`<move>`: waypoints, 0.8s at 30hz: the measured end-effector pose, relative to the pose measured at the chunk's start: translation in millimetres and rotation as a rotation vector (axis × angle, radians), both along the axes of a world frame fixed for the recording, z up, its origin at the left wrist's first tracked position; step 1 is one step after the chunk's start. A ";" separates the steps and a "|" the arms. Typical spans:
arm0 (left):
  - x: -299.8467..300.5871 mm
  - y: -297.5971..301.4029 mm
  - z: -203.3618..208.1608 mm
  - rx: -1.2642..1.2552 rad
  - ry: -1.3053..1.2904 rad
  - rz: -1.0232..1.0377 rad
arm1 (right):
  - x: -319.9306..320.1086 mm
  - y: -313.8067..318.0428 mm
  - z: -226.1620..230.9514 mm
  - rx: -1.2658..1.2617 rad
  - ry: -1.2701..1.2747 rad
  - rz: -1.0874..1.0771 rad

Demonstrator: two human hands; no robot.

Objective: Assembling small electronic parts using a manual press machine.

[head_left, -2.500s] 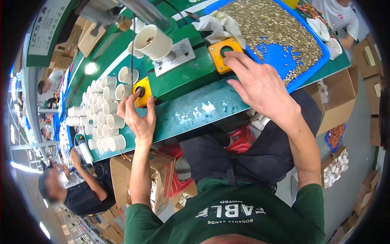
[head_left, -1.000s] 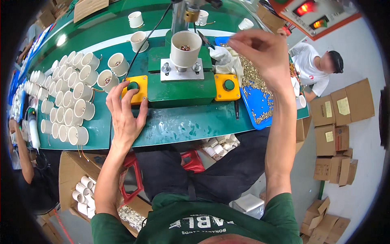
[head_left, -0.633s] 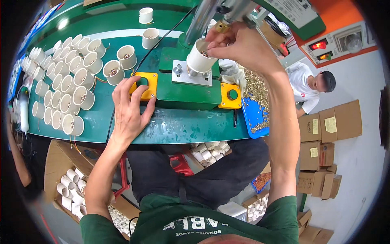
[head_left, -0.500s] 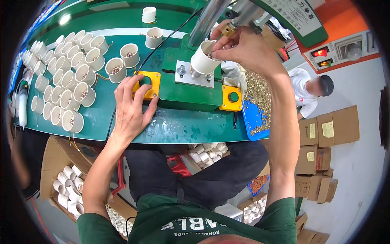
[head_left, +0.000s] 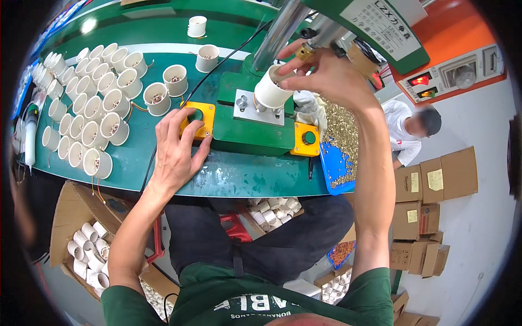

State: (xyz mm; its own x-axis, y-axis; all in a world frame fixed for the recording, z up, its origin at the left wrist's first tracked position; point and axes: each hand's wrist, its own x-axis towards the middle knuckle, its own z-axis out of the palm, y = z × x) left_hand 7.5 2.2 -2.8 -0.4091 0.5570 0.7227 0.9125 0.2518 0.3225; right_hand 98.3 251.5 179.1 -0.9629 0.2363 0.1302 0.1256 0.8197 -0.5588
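Note:
My left hand (head_left: 176, 149) lies at a yellow button box (head_left: 207, 123) on the left of a green press base (head_left: 253, 130). Its fingers are apart, bent over the round green button (head_left: 196, 115). A white cup (head_left: 270, 93) sits over the metal plate (head_left: 256, 111) of the press, slightly tilted, and what is inside shows poorly. My right hand (head_left: 331, 76) is curled at this cup's right rim, its thumb reaching over the opening and its other fingers behind. Just above the fingers is the brass-coloured tip (head_left: 305, 52) of the press.
Several white cups (head_left: 111, 127) with small metal pieces and wires stand on the green table's left. A blue tray (head_left: 340, 176) of small brass-coloured parts lies right of a second yellow button box (head_left: 304, 139). A black cable (head_left: 217, 56) crosses the table. A co-worker (head_left: 405, 127) is beyond.
The view has shifted slightly. My right thumb reaches further over the cup's opening, and its fingers are more spread. My left hand stays at the button box.

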 end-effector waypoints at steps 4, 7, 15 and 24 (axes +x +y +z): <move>-0.9 -2.0 -0.2 0.030 0.066 0.001 | 46.4 3.8 -21.6 -0.141 0.221 -0.189; 0.7 -1.8 4.2 0.022 0.110 0.035 | 92.6 -12.1 -83.1 0.243 0.317 -0.297; -1.5 -0.5 2.0 0.015 0.169 0.069 | 114.7 -12.9 -137.4 0.431 0.472 -0.288; -4.2 0.1 7.4 -0.038 0.126 0.064 | 119.2 -15.5 -136.3 0.426 0.453 -0.281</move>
State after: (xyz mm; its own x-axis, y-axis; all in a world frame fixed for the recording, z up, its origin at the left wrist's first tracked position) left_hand 3.3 2.3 4.6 -0.3524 0.5608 0.7492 0.9267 0.3207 0.1958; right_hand 217.5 236.0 42.8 -0.7013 0.3083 0.6427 0.1957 0.9503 -0.2423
